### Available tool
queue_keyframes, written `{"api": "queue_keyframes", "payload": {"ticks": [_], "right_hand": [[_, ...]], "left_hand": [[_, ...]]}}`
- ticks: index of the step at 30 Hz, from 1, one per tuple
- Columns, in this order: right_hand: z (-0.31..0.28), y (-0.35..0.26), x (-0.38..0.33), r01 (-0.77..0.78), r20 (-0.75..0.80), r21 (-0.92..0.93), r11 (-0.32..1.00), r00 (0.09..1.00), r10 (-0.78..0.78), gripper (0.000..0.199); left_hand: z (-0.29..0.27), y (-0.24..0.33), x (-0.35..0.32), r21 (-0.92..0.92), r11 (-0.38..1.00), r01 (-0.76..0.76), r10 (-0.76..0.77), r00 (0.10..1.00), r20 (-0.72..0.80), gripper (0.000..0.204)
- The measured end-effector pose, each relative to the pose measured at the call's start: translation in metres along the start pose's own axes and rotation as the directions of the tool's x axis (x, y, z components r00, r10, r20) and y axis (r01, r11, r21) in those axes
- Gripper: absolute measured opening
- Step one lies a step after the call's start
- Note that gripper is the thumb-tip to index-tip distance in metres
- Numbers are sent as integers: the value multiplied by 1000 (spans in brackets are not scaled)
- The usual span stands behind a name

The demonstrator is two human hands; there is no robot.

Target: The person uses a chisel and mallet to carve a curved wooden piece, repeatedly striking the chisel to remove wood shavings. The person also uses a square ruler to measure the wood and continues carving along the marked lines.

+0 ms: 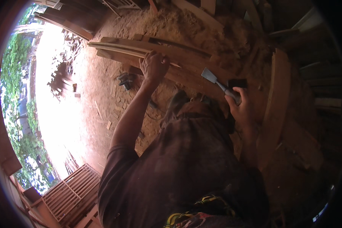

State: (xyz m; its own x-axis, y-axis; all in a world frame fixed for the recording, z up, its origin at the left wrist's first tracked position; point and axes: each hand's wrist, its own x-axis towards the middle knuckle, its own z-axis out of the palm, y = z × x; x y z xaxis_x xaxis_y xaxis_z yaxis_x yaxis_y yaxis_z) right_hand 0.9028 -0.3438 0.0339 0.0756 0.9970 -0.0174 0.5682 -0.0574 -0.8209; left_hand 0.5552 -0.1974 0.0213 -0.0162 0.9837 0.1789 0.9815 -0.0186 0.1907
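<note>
We record a stack of long planks lying across the sawdust floor ahead of us, running from upper left to right. Our left hand rests on the near edge of that stack. Right of it, our right hand holds a chisel, its blade over the planks. Just beyond that hand sits a small block. A curved board stands at far right. A small tool lies on the floor left of our forearm. A slatted frame lies at lower left, behind us.
</note>
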Motion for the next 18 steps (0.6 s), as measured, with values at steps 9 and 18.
{"api": "queue_keyframes", "payload": {"ticks": [9, 18], "right_hand": [[6, -27, 19, 40, -36, -18, 999, 999, -41, 41], [43, -35, 44, 201, -230, 220, 954, 962, -150, 56]], "left_hand": [[5, -62, 28, -901, 346, 262, -532, 846, 42, 29], [-7, -112, -10, -919, 229, 321, -631, 768, 111, 34]]}}
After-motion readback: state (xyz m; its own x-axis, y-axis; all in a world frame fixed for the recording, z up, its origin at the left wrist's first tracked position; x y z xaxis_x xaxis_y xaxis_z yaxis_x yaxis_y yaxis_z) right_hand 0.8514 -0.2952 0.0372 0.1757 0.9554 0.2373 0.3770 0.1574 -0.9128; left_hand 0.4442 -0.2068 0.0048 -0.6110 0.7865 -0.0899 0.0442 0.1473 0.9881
